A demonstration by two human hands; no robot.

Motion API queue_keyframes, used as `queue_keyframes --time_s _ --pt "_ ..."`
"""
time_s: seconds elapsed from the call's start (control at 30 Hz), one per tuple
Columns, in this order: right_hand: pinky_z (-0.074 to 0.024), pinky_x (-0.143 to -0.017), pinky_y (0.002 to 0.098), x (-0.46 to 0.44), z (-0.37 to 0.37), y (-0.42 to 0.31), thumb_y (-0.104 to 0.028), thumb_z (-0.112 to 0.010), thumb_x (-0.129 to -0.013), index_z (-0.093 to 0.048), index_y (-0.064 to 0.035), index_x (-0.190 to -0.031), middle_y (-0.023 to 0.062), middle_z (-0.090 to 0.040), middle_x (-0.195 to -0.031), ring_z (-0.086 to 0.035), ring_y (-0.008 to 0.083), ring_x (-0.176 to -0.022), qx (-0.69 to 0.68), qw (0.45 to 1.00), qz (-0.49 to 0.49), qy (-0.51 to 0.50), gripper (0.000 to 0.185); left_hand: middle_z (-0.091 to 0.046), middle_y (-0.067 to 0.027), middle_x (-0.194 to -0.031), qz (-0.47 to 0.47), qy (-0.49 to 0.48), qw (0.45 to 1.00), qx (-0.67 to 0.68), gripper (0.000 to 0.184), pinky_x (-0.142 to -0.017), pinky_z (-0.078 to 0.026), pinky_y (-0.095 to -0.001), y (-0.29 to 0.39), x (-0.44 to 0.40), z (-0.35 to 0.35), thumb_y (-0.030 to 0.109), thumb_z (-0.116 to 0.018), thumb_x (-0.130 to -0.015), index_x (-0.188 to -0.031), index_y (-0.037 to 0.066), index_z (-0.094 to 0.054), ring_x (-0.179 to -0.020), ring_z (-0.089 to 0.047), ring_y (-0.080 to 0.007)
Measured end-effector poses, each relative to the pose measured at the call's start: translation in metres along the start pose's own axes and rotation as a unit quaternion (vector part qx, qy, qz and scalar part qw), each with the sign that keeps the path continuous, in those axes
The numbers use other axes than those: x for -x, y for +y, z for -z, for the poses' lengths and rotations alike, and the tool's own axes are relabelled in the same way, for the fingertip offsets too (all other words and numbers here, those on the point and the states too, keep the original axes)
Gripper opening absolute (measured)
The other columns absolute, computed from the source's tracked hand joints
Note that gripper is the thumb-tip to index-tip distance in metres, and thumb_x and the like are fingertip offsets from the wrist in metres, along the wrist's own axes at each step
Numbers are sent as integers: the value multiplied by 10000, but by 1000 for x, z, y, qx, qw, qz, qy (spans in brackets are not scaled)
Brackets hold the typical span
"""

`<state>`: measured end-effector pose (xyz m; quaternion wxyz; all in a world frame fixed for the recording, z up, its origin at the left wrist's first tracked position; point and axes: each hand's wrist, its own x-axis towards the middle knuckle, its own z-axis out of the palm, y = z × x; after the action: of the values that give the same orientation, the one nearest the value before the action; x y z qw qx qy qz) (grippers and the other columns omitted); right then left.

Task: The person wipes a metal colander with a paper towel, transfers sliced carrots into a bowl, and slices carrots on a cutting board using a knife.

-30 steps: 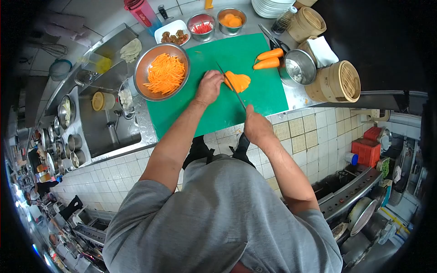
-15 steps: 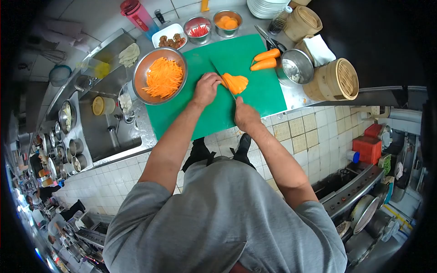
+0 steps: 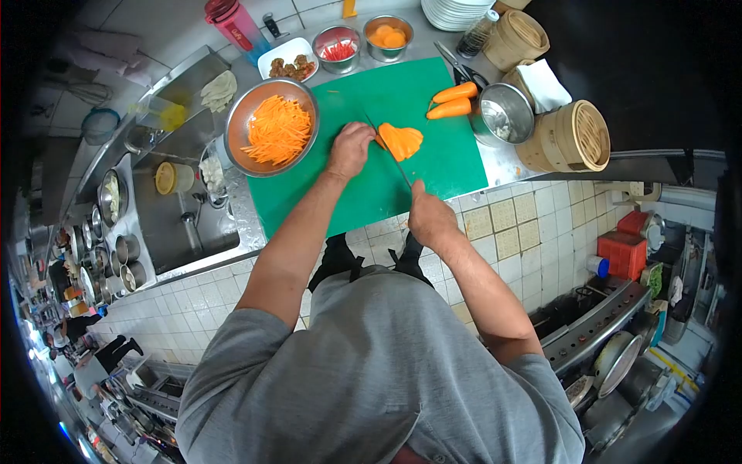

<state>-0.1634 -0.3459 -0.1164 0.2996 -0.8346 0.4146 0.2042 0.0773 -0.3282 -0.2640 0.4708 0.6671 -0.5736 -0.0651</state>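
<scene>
My right hand [image 3: 433, 219] is closed round the handle of a knife [image 3: 396, 160] at the near side of the green cutting board [image 3: 332, 205]. The blade points up and to the left, between my left hand and a fanned pile of carrot slices [image 3: 402, 142]. With curled fingers, my left hand [image 3: 352, 149] holds a piece of carrot [image 3: 379, 141] against the blade's left side; most of that piece is hidden. Left of it, a metal bowl [image 3: 233, 133] of shredded carrot [image 3: 278, 131] stands at the board's edge. Two whole carrots [image 3: 450, 108] lie on the board's right part.
Bowls of red strips [image 3: 338, 51] and carrot rounds [image 3: 386, 37] stand behind the board, beside a white dish [image 3: 267, 62]. A metal bowl [image 3: 502, 114], scissors [image 3: 461, 71] and bamboo steamers [image 3: 568, 139] are at right. A sink [image 3: 166, 228] lies left.
My right hand has drawn the knife back toward my body and slightly right. My left hand stays in nearly the same place by the carrot.
</scene>
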Motion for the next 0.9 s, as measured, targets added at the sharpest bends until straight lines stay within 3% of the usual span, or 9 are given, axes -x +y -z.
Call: queue_keyframes --time_s 0.1,0.27,0.6,0.9 --pt "-559 -842 597 -22 -24 10 -14 -515 -941 -435 28 -1194 334 -724 -993 -713 514 -965 -18 1000 -1 18 269 -726 -161 -1020 1 5 1000 7 64 -860 -581 -432 3 -3 1 -9 -710 -916 -975 2 -731 -976 -702 -360" --pt "-557 -898 592 -64 -36 5 -42 -504 -972 -451 7 -1196 322 -729 -1057 -713 505 -1032 -33 998 3 43 236 -728 -151 -1032 4 -1 1000 -10 84 -866 -584 -433 4 -4 4 0 -709 -913 -989 22 -738 -988 -702 -349" --pt "-551 -916 581 -18 -4 3 -33 -504 -962 -457 18 -1211 331 -722 -1069 -706 498 -1055 -31 999 -5 19 258 -728 -145 -1019 22 -2 1000 -16 67 -873 -584 -430 4 1 2 19 -712 -917 -982 20 -726 -990 -698 -348" --pt "-584 -866 563 -7 -6 7 -10 -521 -949 -450 31 -1215 320 -733 -993 -736 488 -977 3 1000 2 1 279 -705 -145 -1002 17 -2 1000 -14 85 -864 -575 -448 6 -1 2 -12 -705 -888 -965 23 -704 -984 -678 -368"
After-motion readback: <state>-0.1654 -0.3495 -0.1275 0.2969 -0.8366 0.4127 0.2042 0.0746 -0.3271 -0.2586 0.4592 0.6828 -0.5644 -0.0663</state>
